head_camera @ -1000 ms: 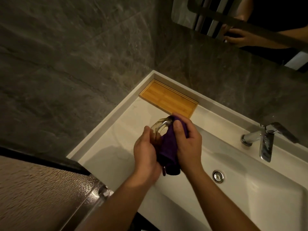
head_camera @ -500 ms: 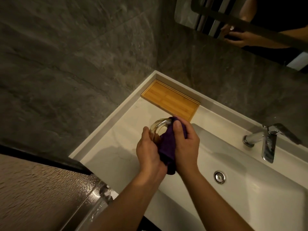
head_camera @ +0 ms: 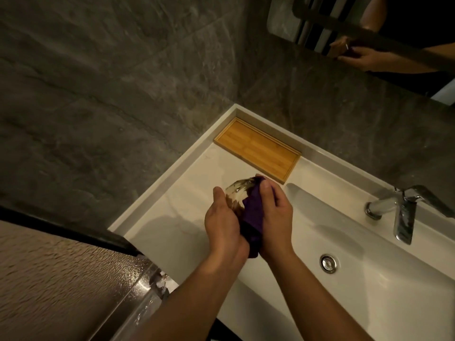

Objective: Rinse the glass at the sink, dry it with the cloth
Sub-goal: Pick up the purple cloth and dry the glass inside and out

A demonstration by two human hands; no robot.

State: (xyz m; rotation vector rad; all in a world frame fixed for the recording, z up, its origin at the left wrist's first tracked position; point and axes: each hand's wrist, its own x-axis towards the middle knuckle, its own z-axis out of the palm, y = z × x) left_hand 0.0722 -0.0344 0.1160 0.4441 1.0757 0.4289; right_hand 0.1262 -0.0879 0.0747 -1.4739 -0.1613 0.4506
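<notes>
Glass [head_camera: 237,194] tilts away between both hands, purple cloth [head_camera: 253,215] pressed against it.

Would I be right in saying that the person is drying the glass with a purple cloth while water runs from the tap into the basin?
Not quite: the head view shows no water coming from the tap; it is off. The rest holds: the left hand grips the glass while the right hand presses the purple cloth against it, beside the basin.
</notes>
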